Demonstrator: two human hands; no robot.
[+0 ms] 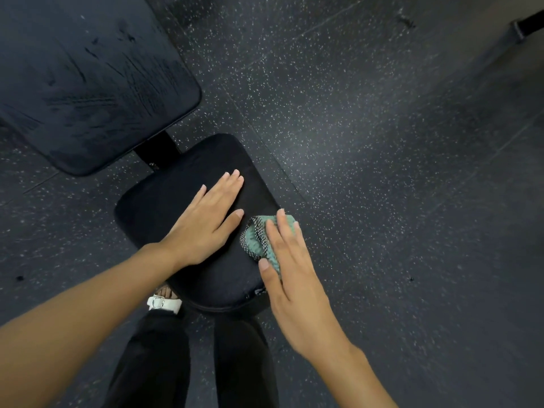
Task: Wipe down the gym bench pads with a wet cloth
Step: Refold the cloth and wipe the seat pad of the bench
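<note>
Hands both lie on the small black seat pad [153,213] of the bench. The left hand [206,222] is spread flat, palm down, near the middle of the pad, its fingers straight and close together and pointing toward the far right corner, the thumb out to the side; it holds nothing. The right hand [290,266] is also flat with straight fingers, pressing down on a bunched teal cloth [257,241] with a black-and-white woven border. The cloth sits at the right edge of the seat pad, just beside the left thumb, and partly hidden under the right palm. The right fingertips reach past the cloth toward the pad's edge. Beyond the seat pad, at the far left, the larger back pad [88,83] shows streaky damp marks across its surface. Speckled dark floor [382,172] surrounds the bench.
</note>
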